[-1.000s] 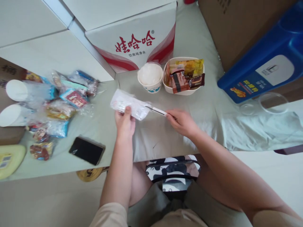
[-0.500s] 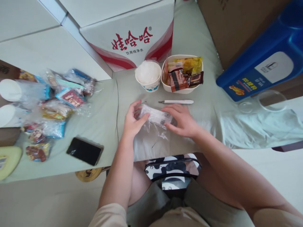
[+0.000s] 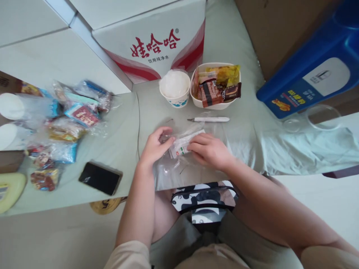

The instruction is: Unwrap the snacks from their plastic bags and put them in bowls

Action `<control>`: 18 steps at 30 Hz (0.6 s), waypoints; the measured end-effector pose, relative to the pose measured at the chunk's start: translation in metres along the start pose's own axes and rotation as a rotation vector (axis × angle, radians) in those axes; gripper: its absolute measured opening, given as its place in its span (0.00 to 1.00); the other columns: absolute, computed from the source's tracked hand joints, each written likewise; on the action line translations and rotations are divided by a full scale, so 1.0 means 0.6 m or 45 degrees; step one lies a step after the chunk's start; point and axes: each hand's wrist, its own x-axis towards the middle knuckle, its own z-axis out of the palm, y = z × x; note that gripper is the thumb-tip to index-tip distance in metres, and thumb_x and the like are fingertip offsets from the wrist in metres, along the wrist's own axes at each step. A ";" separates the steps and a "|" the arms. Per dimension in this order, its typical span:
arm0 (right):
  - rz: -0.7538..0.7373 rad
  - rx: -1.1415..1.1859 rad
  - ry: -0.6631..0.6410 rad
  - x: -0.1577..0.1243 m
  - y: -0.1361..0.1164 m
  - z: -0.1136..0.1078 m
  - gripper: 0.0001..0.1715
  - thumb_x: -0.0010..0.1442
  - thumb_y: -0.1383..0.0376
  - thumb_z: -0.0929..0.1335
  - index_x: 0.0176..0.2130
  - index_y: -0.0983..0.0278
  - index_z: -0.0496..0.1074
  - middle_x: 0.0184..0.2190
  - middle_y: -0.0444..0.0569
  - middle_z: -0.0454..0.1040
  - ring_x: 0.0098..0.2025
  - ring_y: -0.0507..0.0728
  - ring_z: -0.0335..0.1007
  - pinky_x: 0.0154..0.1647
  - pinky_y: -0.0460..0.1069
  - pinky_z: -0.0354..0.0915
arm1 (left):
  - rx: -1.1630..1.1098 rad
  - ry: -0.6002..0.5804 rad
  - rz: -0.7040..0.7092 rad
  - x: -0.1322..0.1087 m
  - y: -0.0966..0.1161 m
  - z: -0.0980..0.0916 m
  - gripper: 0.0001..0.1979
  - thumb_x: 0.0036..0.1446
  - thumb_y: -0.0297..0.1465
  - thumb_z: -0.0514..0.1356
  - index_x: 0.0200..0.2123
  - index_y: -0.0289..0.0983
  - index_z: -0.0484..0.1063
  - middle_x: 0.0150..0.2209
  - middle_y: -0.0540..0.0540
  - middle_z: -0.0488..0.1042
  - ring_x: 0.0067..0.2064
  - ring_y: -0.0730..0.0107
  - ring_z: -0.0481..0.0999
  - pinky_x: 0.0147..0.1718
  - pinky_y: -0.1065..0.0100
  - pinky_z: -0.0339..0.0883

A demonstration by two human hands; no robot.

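A small white packet (image 3: 181, 146) with green and red marks lies low over the table, with crinkled clear plastic film (image 3: 170, 166) around it. My left hand (image 3: 156, 146) is curled at its left end, thumb against the edge. From the right, my right hand (image 3: 211, 150) has its fingers closed over the packet's other end, hiding that part. Just beyond the hands lies a white-handled craft knife (image 3: 211, 119), its blade pointing left. Behind it stand a paper cup (image 3: 176, 101) stuffed with clear plastic and a white bowl (image 3: 214, 105) of wrapped snacks (image 3: 211, 93).
Several wrapped snacks (image 3: 82, 115) and sleeves of paper cups (image 3: 12, 106) crowd the left side. A phone (image 3: 100, 178) lies near the front edge. At the back is a white and red carton (image 3: 154, 48); a big blue bottle (image 3: 308, 71) and a clear plastic cup (image 3: 322, 118) are on the right.
The packet has turned so that its green and red marks show. My right hand has moved inward over it, and my left hand has shifted slightly left and nearer to me.
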 end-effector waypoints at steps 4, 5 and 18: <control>0.144 -0.135 -0.168 0.003 -0.013 0.015 0.24 0.59 0.69 0.69 0.56 0.61 0.74 0.60 0.58 0.74 0.62 0.69 0.67 0.59 0.62 0.64 | 0.474 0.208 -0.089 0.001 -0.002 0.004 0.08 0.60 0.34 0.59 0.34 0.38 0.76 0.26 0.48 0.75 0.29 0.66 0.73 0.32 0.66 0.63; 0.176 -0.141 -0.191 0.004 -0.013 0.015 0.27 0.59 0.68 0.70 0.58 0.62 0.73 0.62 0.59 0.73 0.64 0.70 0.65 0.60 0.64 0.63 | 0.498 0.261 -0.104 0.000 -0.002 0.005 0.08 0.61 0.34 0.59 0.32 0.39 0.75 0.23 0.49 0.72 0.27 0.66 0.72 0.30 0.67 0.61; 0.312 0.389 -0.021 0.021 0.014 0.008 0.28 0.55 0.64 0.69 0.56 0.63 0.72 0.55 0.58 0.78 0.54 0.67 0.75 0.55 0.61 0.70 | -1.303 0.254 -0.485 -0.003 0.050 0.020 0.13 0.59 0.36 0.68 0.29 0.38 0.68 0.15 0.57 0.63 0.11 0.85 0.49 0.11 0.78 0.38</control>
